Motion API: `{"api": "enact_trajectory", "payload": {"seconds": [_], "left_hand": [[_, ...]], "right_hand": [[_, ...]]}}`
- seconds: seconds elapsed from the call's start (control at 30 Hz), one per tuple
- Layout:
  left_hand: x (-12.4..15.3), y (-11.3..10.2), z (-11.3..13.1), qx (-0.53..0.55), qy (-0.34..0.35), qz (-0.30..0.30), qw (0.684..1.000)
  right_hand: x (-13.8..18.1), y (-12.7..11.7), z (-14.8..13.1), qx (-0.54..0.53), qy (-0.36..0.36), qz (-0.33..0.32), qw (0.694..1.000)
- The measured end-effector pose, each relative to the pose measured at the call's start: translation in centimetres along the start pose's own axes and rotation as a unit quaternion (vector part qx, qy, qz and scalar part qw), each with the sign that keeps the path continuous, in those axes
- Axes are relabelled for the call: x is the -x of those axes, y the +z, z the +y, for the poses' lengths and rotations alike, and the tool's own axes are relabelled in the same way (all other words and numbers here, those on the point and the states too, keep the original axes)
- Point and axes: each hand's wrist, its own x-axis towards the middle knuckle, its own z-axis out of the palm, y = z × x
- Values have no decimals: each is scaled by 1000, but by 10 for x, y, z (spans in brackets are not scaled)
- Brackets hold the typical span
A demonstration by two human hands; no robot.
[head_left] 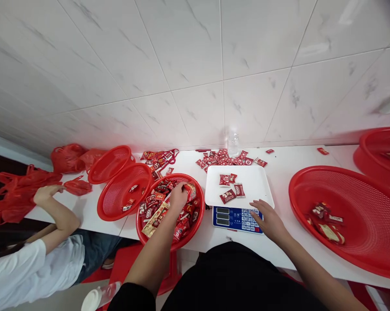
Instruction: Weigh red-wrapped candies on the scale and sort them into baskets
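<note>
My left hand (178, 198) reaches into a red basket (199, 216) heaped with wrapped sweets and snacks. Its fingers are closed at the edge of a red-and-beige snack packet (191, 191); the fingertips are partly hidden. A long gold-wrapped bar (154, 221) lies on the heap beside my wrist. My right hand (270, 221) is open, fingers spread, over the right end of the blue keypad of a digital scale (236, 219). On the scale's white tray (256, 183) lie several small red packets, among them a dark red one (227, 196).
Loose red packets (222, 159) and a clear bottle (233, 143) are by the wall. A large red basket (359, 207) with a few snacks stands right. Left are two more baskets (112, 201), red bags (29, 190) and a person's arm (60, 216). A lidded cup (99, 296) is below.
</note>
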Motion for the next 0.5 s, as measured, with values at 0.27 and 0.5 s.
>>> {"api": "enact_trajectory", "payload": {"seconds": [0.27,0.5], "left_hand": [[38,55,80,381,5,-164,910],[60,97,105,309,54,-320,894]], "right_hand": [[-7,1,-59,-487,175,-139,844],[-7,-1,-51,-608,257,-120,742]]}}
